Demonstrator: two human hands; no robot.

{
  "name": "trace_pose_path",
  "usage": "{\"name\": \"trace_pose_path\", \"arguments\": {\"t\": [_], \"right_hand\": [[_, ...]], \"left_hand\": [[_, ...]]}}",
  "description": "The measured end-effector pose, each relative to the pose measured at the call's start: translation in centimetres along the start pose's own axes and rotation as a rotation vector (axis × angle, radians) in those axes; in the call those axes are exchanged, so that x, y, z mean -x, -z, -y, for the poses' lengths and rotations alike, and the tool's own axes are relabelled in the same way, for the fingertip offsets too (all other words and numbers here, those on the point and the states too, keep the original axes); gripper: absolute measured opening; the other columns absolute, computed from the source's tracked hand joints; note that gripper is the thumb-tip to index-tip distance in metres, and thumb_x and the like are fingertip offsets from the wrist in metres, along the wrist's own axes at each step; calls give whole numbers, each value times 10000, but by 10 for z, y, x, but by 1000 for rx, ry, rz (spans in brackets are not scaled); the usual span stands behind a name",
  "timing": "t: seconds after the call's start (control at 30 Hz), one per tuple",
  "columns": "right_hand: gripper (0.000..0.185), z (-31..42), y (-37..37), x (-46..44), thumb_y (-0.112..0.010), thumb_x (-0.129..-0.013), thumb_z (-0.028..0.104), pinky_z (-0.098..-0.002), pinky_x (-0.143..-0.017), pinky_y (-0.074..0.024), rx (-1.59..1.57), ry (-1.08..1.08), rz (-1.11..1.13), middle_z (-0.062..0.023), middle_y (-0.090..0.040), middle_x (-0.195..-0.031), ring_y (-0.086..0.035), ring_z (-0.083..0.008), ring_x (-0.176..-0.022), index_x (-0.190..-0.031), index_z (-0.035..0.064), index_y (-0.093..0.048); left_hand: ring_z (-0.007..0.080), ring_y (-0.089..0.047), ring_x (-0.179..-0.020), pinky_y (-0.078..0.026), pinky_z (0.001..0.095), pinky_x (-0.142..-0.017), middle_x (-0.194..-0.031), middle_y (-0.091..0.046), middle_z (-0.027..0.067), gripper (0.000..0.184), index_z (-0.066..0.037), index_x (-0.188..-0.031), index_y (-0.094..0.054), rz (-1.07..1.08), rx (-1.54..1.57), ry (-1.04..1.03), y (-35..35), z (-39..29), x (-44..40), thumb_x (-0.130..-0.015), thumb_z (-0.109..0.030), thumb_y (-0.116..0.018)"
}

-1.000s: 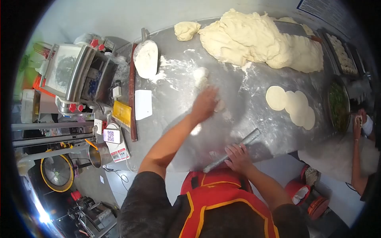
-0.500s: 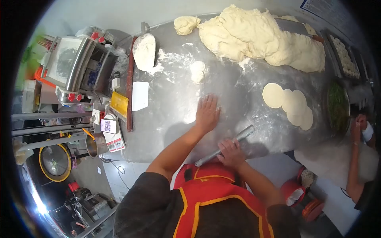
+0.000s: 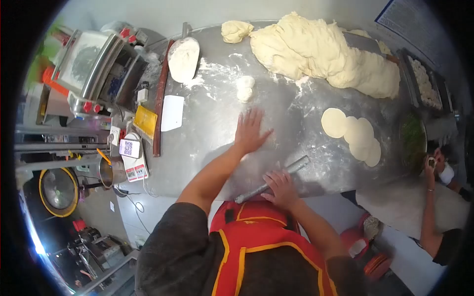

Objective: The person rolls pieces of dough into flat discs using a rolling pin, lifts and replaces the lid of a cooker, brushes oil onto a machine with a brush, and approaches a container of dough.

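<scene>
Wears a red apron [image 3: 256, 223] and, close by it, has the grey rolling pin [image 3: 298, 164] slanting under the right hand [image 3: 280, 188], curled loosely over its middle. Farther in, holds the left hand [image 3: 251, 132] palm down over the steel table [image 3: 207, 148], spread wider and flatter than a second ago; cannot tell whether pressing anything beneath. To the right, overlapping flat dough rounds [image 3: 363, 138]; just beyond the left fingertips, touching small dough pieces [image 3: 245, 89]. At the far side, a large dough mass [image 3: 316, 52] beside a smaller lump [image 3: 236, 31].
</scene>
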State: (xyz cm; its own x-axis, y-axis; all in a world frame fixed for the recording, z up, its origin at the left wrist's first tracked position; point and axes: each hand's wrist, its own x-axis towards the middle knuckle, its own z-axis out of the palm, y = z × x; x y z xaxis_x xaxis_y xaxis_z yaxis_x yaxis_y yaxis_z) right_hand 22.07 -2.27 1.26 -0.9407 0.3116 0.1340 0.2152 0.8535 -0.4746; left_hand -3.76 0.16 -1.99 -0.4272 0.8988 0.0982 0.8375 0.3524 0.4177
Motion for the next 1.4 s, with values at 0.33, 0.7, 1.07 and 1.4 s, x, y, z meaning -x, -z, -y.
{"name": "trace_pose_path", "arguments": {"t": [0.33,0.7,1.07,1.4], "right_hand": [[359,-25,41,-20,-720,-750,216,-505,-1071,-325,32,-153,98,-86,-569,-1084,-512,-302,-1085,-1074,94,-626],[570,-43,7,-69,-545,-912,241,-566,-1120,-201,322,-380,-129,-164,-387,-1471,-308,-338,-1392,-1411,20,-380],[649,-83,27,-132,-542,-912,319,-545,-1142,-174,478,-320,-59,-169,-348,-1498,-287,-310,-1409,-1446,19,-329],[448,-36,17,-56,-696,-750,131,-480,-1102,-254,-13,-261,-19,-103,-546,-1259,-457,-288,-1261,-1168,66,-549]], "left_hand": [[368,-533,-1073,-414,447,-967,-1114,-595,154,430,-21,-1162,-585,141,230,138,44,-24,87,-785,-200,-690],[310,-267,-1418,-153,524,-1166,-1497,-352,150,645,-51,-1438,-363,74,-160,80,38,0,90,-911,-378,-542],[311,-237,-1429,-146,511,-1168,-1529,-291,146,665,-59,-1464,-312,-20,-145,-26,44,15,19,-935,-407,-512],[361,-540,-1077,-440,444,-922,-1129,-589,173,373,-31,-1101,-572,-36,257,36,27,-19,56,-788,-192,-694]]}}
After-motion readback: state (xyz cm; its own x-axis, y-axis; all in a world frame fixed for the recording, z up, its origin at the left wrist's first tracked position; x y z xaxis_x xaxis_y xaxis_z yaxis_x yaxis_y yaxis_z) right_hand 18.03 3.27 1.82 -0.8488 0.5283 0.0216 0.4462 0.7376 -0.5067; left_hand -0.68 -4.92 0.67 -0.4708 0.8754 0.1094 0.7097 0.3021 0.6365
